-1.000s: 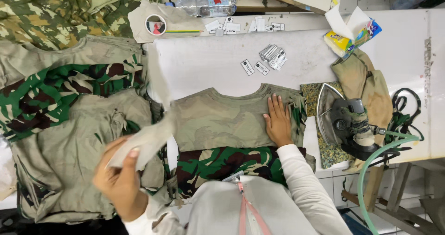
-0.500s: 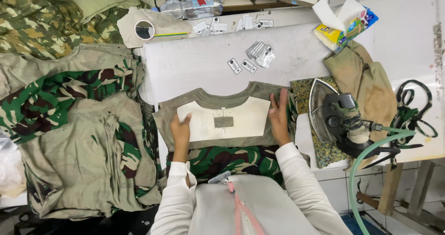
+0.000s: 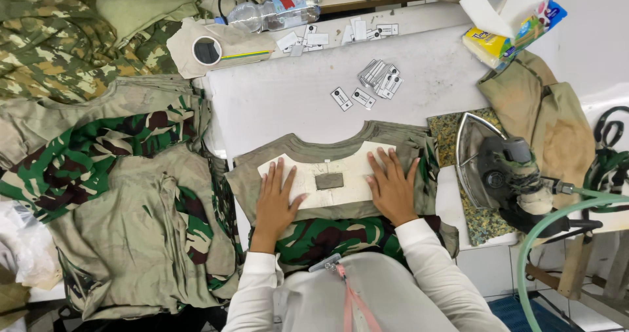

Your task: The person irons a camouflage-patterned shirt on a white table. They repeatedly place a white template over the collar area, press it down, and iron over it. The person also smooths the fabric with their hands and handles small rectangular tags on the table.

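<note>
We find both hands laid flat, fingers spread and grasping nothing, on a white paper template (image 3: 341, 178) that lies across the neck area of an olive garment (image 3: 327, 150) spread on the white table (image 3: 288, 96). Our left hand (image 3: 275, 198) presses the left end of the template, and our right hand (image 3: 392, 188) presses the right end, with its fingers reaching toward the collar edge. Between the two hands a small grey label (image 3: 329, 181) sits on the template, touched by neither hand. Below the olive garment, toward the body, a camouflage garment (image 3: 334, 237) shows from underneath. A steam iron (image 3: 498, 171) rests on a patterned mat (image 3: 452, 132) just to the right of the garment, with a green hose (image 3: 557, 240) running from its rear. Small white printed tags (image 3: 380, 78) lie loose on the table beyond the collar, well apart from the hands. A stack of olive and camouflage garments (image 3: 118, 188) lies to the left. A plastic water bottle (image 3: 275, 11) and a tape roll (image 3: 207, 50) lie at the far edge.
</note>
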